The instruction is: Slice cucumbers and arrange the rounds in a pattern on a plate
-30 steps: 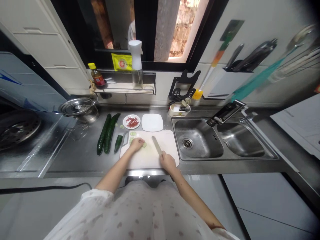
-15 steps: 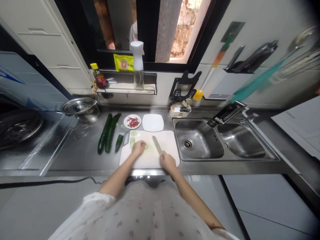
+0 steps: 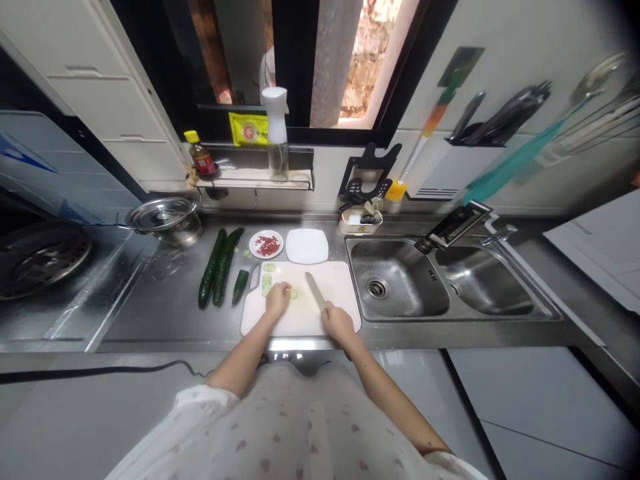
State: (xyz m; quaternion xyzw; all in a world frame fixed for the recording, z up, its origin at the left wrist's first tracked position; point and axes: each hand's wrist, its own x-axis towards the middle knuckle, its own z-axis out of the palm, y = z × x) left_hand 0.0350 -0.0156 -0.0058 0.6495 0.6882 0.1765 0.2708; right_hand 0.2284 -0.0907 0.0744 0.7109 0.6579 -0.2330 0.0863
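Observation:
A white cutting board [image 3: 300,323] lies on the steel counter. My right hand [image 3: 339,321] is closed around the handle of a kitchen knife [image 3: 315,290], whose blade lies low over the board and points away to the left. On the board's left half, my left hand [image 3: 278,299] has its fingers drawn together, with a pale green cucumber slice [image 3: 294,293] at the fingertips. Beyond that hand, several cut slices [image 3: 267,281] overlap in a row along the board's left side. A cucumber piece [image 3: 241,285] rests left of the board, beside two whole cucumbers [image 3: 220,270].
Behind the board stand a plate of chopped red bits [image 3: 259,250] and a white square plate [image 3: 307,247]. A double sink [image 3: 400,280] is at the right, under a black faucet [image 3: 445,230]. A lidded steel pot [image 3: 175,230] and a stove [image 3: 45,260] are at the left.
The view has shifted slightly. Both hands, the knife and the slices look nearly the same, with my left hand's fingers still beside the single slice.

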